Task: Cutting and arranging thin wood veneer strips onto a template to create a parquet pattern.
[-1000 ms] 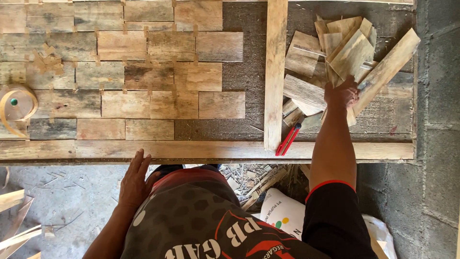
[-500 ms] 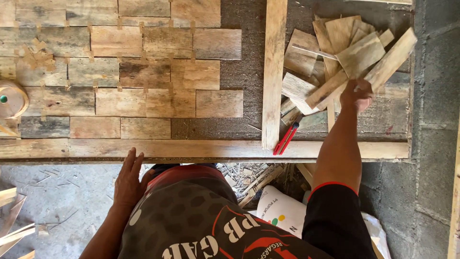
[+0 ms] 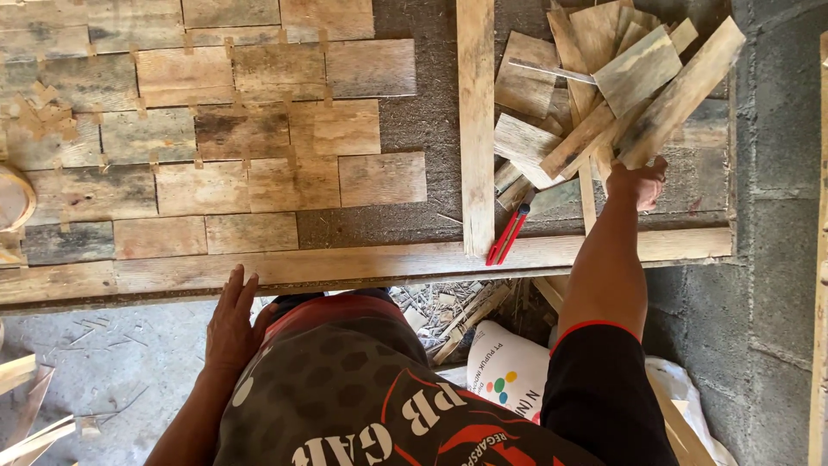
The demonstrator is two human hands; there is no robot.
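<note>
My right hand [image 3: 638, 179] reaches over a loose pile of wooden offcuts [image 3: 552, 95] at the right of the bench. Its fingers are closed around the lower end of a long pale plank [image 3: 681, 91] that slants up to the right across the pile. My left hand [image 3: 231, 312] rests flat, fingers apart, against the front wooden rail [image 3: 345, 263] and holds nothing. Rows of short wooden boards [image 3: 233, 138], joined with strips of tape, cover the left part of the bench.
An upright wooden batten [image 3: 476, 129] separates the taped boards from the pile. A red-handled tool [image 3: 507, 235] lies by its lower end. A tape roll [image 3: 13, 198] sits at the left edge. A white sack [image 3: 509, 371] and scraps lie below; a block wall [image 3: 776, 190] stands right.
My right hand has shifted a little to the right over the pile and closed on the long plank's lower end. My left hand stays at the front rail.
</note>
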